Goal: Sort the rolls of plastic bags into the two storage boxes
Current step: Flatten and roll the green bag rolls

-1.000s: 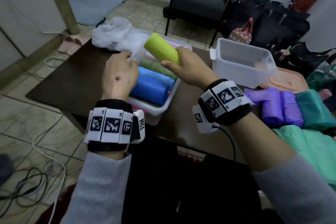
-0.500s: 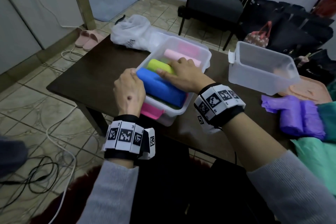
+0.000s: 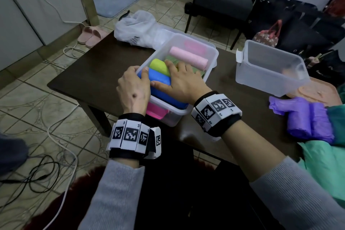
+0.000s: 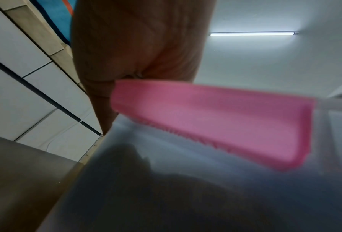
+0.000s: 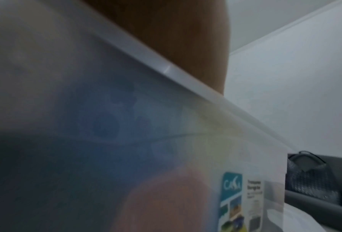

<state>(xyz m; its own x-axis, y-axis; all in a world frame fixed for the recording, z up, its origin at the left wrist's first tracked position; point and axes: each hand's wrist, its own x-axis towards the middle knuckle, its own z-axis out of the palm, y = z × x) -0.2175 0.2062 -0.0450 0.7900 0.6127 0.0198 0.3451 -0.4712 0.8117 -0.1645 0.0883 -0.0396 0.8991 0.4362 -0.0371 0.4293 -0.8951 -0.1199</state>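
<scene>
A clear storage box [image 3: 211, 52] on the dark table holds a pink roll [image 3: 188, 57], a yellow-green roll [image 3: 158, 65], a blue roll [image 3: 161, 82] and a green one [image 3: 197, 70] underneath. My right hand [image 3: 173, 73] lies flat on the yellow-green and blue rolls, fingers fairly straight. My left hand [image 3: 138, 73] grips the box's left rim, thumb against the blue roll. In the left wrist view the box's pink clasp [image 4: 216, 125] sits under my palm. A second clear box [image 3: 270, 80] stands to the right with no rolls in it.
Purple rolls [image 3: 309, 123] and teal-green rolls [image 3: 328, 166] lie at the table's right end. A white plastic bag [image 3: 134, 28] sits behind the filled box. A pink lid [image 3: 315, 91] lies under the second box. A chair [image 3: 224, 3] and bags stand beyond the table.
My right hand brought the yellow-green roll down from above the box, laid it beside the blue roll and now rests flat on it. My left hand stays at the box's left rim.
</scene>
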